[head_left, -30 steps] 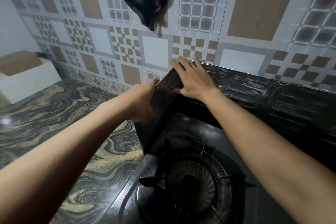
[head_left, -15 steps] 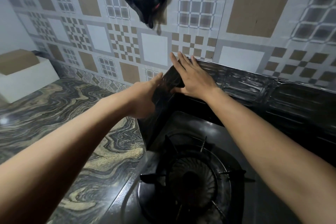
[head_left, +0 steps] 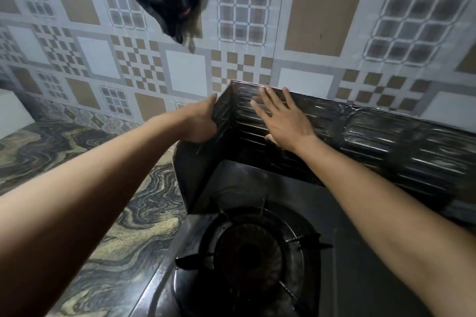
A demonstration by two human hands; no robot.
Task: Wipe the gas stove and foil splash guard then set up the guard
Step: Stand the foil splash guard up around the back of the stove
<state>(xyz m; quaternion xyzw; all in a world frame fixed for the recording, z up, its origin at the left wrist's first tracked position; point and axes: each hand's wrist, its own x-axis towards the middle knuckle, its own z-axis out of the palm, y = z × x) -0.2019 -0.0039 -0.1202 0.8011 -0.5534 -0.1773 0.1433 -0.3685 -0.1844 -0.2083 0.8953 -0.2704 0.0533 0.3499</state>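
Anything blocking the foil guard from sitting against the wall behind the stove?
Nothing visible. The dark ribbed foil splash guard already stands along the patterned tile wall behind the black gas stove. Left hand grips the side panel; right hand lies flat on the back panel.

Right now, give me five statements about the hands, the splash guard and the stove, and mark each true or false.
1. The left hand grips the side panel of the foil splash guard. True.
2. The right hand is closed in a fist. False: it lies open and flat against the guard's back panel.
3. The guard stands upright along the tiled wall behind the gas stove. True.
4. A pot sits on the burner. False: the burner is bare.
5. A dark cloth hangs on the wall above the guard. True.
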